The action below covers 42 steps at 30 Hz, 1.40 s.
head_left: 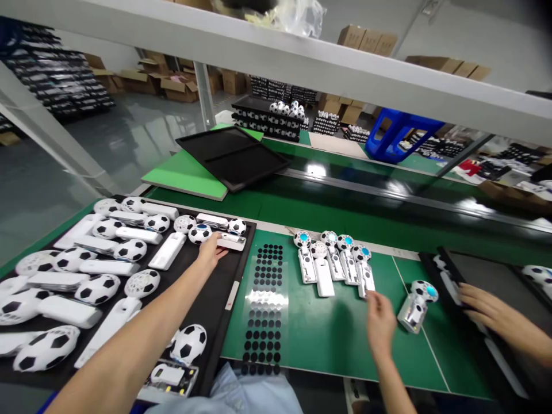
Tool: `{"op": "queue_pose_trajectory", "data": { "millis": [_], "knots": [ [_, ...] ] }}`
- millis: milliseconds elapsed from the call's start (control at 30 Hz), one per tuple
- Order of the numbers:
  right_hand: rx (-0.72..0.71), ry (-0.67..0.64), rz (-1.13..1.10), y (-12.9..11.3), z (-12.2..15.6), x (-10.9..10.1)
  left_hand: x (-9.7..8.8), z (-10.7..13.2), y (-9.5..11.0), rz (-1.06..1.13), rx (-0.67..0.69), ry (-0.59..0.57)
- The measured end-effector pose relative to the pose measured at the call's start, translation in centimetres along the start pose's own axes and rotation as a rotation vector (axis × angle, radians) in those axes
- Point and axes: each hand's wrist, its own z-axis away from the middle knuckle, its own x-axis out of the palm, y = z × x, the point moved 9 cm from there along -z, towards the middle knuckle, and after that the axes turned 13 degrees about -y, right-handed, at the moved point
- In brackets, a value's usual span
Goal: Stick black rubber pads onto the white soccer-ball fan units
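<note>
Head view: the left hand (210, 252), fingers curled over a white football-patterned handheld fan (230, 241), grip unclear, sits at the black tray's (228, 299) far edge. The right hand (380, 323), fingers loosely open and empty, sits just beside a silver-filmed fan (365, 279) on the green mat (319, 345).

The left hand (210, 251) hides the white case's (233, 242) end.

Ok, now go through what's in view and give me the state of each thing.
Left hand, reaching into a black tray, fingers at a white casing
Right hand, fingertips by a silver unit
Lone unit, tilted on the green mat
Sticker sheet, flat on the mat, black dots in rows
Co-worker's hand, over a dark tray
Far tray, tilted on a green board
</note>
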Motion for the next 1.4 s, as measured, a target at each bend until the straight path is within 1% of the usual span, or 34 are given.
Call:
{"op": "queue_pose_trajectory", "data": {
  "millis": [100, 133, 167, 200, 233, 300, 367, 467, 533, 633, 733, 800, 867, 933, 1000, 1067, 1133, 1200, 1300, 1400],
  "knots": [
    [-0.259, -0.372, -0.059, -7.5, 2.7, 10.5, -0.2, 2.7, 0.1, 0.099, 0.104, -0.081],
    [-0.322, -0.460, -0.061, -9.4, 3.6, 13.5, -0.3, 3.9, 0.0, 0.126, 0.116, -0.112],
    [-0.360, -0.520, -0.052, -10.9, 4.3, 15.9, -0.3, 5.1, -0.3, 0.149, 0.113, -0.148],
    [-0.381, -0.563, -0.036, -12.0, 4.8, 17.8, -0.3, 6.3, -0.6, 0.168, 0.096, -0.186],
    [-0.383, -0.586, -0.014, -12.5, 5.1, 19.1, -0.4, 7.6, -1.1, 0.183, 0.067, -0.227],
    [-0.358, -0.605, 0.032, -12.8, 5.0, 20.5, -0.4, 9.8, -2.6, 0.204, -0.014, -0.308],
    [-0.330, -0.616, 0.059, -12.6, 4.7, 20.8, -0.5, 11.5, -4.1, 0.221, -0.087, -0.375],
    [-0.310, -0.642, 0.045, -12.6, 4.4, 20.7, -0.7, 13.1, -6.1, 0.226, -0.156, -0.440],
    [-0.310, -0.660, -0.001, -13.0, 4.4, 20.5, -0.8, 13.8, -7.0, 0.211, -0.165, -0.474],
    [-0.303, -0.688, -0.119, -13.8, 4.5, 19.7, -0.8, 14.6, -7.5, 0.175, -0.132, -0.535],
    [-0.286, -0.726, -0.266, -15.5, 4.8, 18.4, -0.5, 15.3, -7.5, 0.098, -0.052, -0.604],
    [-0.306, -0.763, -0.352, -17.5, 5.3, 17.3, -0.2, 15.5, -7.1, 0.019, 0.030, -0.639],
    [-0.353, -0.792, -0.415, -19.9, 6.3, 16.0, 0.2, 15.7, -7.0, -0.040, 0.077, -0.668],
    [-0.420, -0.800, -0.446, -22.2, 7.5, 14.8, 0.6, 15.9, -7.1, -0.050, 0.066, -0.696],
    [-0.483, -0.799, -0.431, -23.7, 8.7, 14.1, 0.7, 16.2, -7.4, -0.047, 0.033, -0.716],
    [-0.517, -0.794, -0.383, -24.4, 9.7, 13.9, 0.7, 16.5, -7.8, -0.067, 0.004, -0.727],
    [-0.531, -0.776, -0.330, -24.5, 10.3, 13.8, 0.6, 16.7, -8.0, -0.117, 0.021, -0.734],
    [-0.531, -0.752, -0.301, -24.4, 10.4, 13.8, 0.5, 16.7, -7.6, -0.191, 0.112, -0.728],
    [-0.540, -0.733, -0.256, -24.5, 10.5, 13.7, 0.4, 16.5, -6.5, -0.329, 0.276, -0.668],
    [-0.573, -0.722, -0.212, -24.8, 10.6, 13.5, 0.5, 16.5, -5.9, -0.399, 0.333, -0.650]
  ]
}}
